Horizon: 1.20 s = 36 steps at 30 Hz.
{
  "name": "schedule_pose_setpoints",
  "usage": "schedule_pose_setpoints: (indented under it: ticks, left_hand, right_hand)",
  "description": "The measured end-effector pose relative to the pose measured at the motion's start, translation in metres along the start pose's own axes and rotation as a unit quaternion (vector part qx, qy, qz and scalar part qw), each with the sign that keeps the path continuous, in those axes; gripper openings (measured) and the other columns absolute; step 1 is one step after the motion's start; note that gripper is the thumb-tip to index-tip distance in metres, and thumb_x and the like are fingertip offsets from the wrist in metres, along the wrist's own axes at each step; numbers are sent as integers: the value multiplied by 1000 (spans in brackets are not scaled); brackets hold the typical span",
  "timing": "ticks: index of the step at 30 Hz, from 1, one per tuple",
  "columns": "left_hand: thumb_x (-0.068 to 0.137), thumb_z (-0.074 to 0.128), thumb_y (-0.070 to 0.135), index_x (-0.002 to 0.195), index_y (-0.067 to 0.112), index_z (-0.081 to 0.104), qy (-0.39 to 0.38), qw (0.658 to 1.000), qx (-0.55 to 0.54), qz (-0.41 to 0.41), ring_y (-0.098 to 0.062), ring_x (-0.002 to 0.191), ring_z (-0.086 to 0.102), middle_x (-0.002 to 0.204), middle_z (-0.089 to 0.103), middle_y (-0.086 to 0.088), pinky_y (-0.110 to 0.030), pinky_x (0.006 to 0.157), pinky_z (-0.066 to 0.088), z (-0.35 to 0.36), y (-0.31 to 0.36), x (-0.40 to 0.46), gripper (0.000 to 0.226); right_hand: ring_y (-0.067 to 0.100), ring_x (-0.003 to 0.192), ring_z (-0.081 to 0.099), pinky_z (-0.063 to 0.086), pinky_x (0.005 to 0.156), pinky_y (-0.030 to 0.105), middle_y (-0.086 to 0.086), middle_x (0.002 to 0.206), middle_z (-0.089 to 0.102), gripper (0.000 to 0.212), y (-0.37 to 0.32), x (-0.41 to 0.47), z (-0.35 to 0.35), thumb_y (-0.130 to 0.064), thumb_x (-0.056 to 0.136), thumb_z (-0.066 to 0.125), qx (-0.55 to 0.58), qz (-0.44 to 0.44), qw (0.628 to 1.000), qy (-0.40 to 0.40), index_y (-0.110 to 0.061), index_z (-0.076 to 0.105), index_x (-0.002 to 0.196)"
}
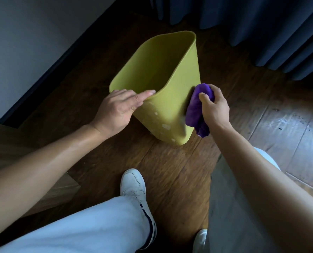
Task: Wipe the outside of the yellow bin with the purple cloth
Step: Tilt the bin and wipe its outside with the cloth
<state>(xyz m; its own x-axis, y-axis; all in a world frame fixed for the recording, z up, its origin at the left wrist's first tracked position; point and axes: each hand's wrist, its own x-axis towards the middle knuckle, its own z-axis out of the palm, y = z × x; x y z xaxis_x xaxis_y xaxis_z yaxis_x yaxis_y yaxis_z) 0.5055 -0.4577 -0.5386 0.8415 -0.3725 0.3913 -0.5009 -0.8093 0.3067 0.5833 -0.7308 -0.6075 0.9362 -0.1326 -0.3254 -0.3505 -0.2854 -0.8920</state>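
While your left hand rests with straight fingers along the near rim of the yellow bin, your right hand grips the bunched purple cloth, fingers curled round it. The cloth presses against the bin's outer wall just left of that hand, close to the right corner, and its loose end hangs below your wrist. The bin stands on the wooden floor, tilted away from you. Pale marks show on the wall between your two hands. Your white shoe sits below the left hand.
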Motion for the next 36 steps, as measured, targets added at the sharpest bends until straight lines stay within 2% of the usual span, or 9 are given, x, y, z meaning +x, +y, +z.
schedule_pose_setpoints:
  ticks: [4, 8, 12, 16, 18, 20, 22, 26, 36]
  left_hand:
    - [101, 60, 1, 140, 4, 59, 1, 999, -38, -36, -15, 73, 52, 77, 64, -10, -17, 75, 46, -18, 7, 18, 39]
    - [105, 58, 10, 137, 5, 62, 13, 997, -49, -50, -35, 84, 71, 96, 74, -20, -46, 72, 60, -28, 17, 38, 33]
    - [103, 61, 11, 129, 5, 69, 41, 998, -15, -46, -27, 98, 74, 110, 77, -12, -44, 76, 61, -35, 23, 38, 28]
    - [102, 62, 21, 124, 8, 70, 12, 996, -13, -85, -30, 87, 74, 101, 76, -9, -47, 67, 60, -40, 21, 33, 26]
    - [102, 60, 27, 129, 23, 67, -52, 991, -50, -116, -13, 94, 71, 111, 73, 4, -37, 75, 61, -51, 8, 37, 28]
    - [101, 60, 31, 136, 50, 58, -155, 972, -79, -158, 20, 109, 56, 131, 60, 25, -5, 88, 48, -69, -13, 39, 40]
    - [102, 59, 32, 135, 67, 49, -219, 952, -90, -192, 31, 118, 41, 145, 49, 28, 0, 96, 33, -83, -29, 32, 49]
    - [103, 54, 32, 131, 67, 52, -203, 941, -164, -216, 10, 134, 47, 148, 53, 19, -11, 108, 38, -82, -32, 18, 45]
    - [105, 56, 19, 137, 45, 58, -118, 947, -196, -225, 2, 130, 56, 139, 61, 17, -21, 108, 46, -68, -35, 9, 41]
  right_hand:
    - [9, 101, 60, 53, 74, 26, -19, 115, 58, 38, 0, -2, 1, -38, 99, 58, -18, -12, 998, -59, -47, 56, 136]
    - [8, 103, 60, 55, 79, 28, -15, 120, 61, 38, 1, -5, 6, -40, 98, 58, -33, -31, 994, -99, -48, 58, 135]
    - [7, 100, 60, 51, 70, 22, -9, 125, 61, 40, 4, -4, 10, -38, 101, 58, -34, -36, 993, -106, -43, 56, 140]
    - [11, 102, 60, 54, 73, 27, -6, 128, 60, 40, 5, -2, 12, -37, 101, 58, -24, -19, 993, -111, -42, 56, 141]
    - [13, 103, 60, 55, 73, 28, -7, 127, 59, 40, 5, -3, 13, -37, 102, 58, -22, -15, 993, -114, -41, 55, 142]
    - [14, 104, 61, 57, 75, 29, -7, 127, 59, 41, 3, -5, 15, -39, 101, 58, -19, -11, 993, -117, -41, 55, 142]
    - [14, 107, 61, 60, 80, 33, -7, 128, 60, 41, 3, -6, 15, -40, 100, 58, -22, -7, 993, -119, -43, 55, 141]
    - [13, 107, 62, 60, 86, 35, -7, 127, 63, 38, 1, -6, 14, -40, 99, 58, -37, -2, 994, -107, -44, 58, 137]
    - [20, 113, 62, 58, 100, 49, -10, 123, 62, 34, -6, -5, 15, -36, 102, 55, -1, 22, 997, -77, -44, 59, 135]
